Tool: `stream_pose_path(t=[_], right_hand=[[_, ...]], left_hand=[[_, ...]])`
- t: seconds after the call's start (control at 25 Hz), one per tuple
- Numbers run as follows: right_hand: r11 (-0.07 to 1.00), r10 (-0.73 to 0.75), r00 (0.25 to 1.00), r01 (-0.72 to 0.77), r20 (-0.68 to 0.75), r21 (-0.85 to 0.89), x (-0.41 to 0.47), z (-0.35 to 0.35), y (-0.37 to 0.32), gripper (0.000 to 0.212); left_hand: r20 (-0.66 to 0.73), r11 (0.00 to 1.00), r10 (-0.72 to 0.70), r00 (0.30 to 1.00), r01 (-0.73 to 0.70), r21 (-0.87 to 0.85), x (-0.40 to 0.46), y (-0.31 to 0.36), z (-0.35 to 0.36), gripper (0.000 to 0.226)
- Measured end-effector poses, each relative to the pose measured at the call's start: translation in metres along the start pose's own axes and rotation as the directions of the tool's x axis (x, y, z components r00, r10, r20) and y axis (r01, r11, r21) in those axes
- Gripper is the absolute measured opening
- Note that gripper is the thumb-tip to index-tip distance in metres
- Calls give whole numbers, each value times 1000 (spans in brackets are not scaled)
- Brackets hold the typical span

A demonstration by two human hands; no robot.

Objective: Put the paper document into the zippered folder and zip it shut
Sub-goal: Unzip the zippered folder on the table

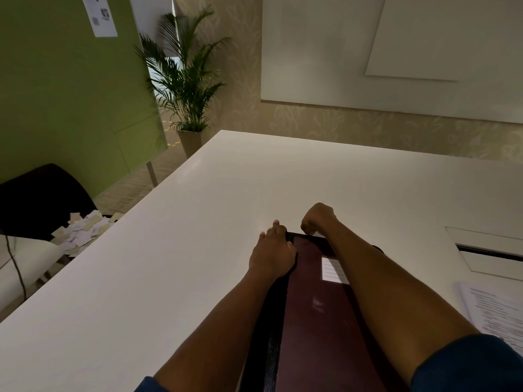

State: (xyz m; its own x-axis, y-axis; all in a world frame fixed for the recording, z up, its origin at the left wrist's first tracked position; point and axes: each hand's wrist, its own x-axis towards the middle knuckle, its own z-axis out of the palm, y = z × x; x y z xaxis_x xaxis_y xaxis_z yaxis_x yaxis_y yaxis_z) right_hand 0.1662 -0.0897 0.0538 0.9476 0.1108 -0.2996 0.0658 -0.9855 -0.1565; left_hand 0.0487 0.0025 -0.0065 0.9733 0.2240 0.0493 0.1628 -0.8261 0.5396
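A dark maroon zippered folder with a black mesh edge and a white label lies flat on the white table, running away from me. My left hand presses on its far left corner, fingers curled over the black edge. My right hand is closed at the far edge of the folder, fingers pinched together as on the zipper pull, which I cannot make out. The paper document, printed sheets, lies on the table to the right of my right forearm, outside the folder.
A cable hatch is set into the table at the right. A dark chair with scattered paper scraps stands left of the table. A potted palm and a green board stand beyond.
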Motion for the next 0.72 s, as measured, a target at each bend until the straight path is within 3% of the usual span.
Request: stream_pose_path(t=[0.16,0.28,0.44,0.56,0.72], right_hand=[[983,22,1000,-20,-12,182,7,-8,49,16],[984,154,988,-151,-25,95,-4,-17,88,14],[968,221,974,-213,-46,132,-15,-22,138,24],[927,226,974,-224,28,300,-19,-17,162,33],[800,127,992,-110,12,590,-26,-8,189,24]], left_hand=[[11,1000,-8,1000,8,17,1,0,1,51],[25,999,-5,1000,4,39,1,-1,2,52],[9,992,13,1000,-14,123,4,3,3,51],[-5,980,58,998,-56,190,8,13,5,48],[21,937,206,978,-203,285,10,39,19,45]])
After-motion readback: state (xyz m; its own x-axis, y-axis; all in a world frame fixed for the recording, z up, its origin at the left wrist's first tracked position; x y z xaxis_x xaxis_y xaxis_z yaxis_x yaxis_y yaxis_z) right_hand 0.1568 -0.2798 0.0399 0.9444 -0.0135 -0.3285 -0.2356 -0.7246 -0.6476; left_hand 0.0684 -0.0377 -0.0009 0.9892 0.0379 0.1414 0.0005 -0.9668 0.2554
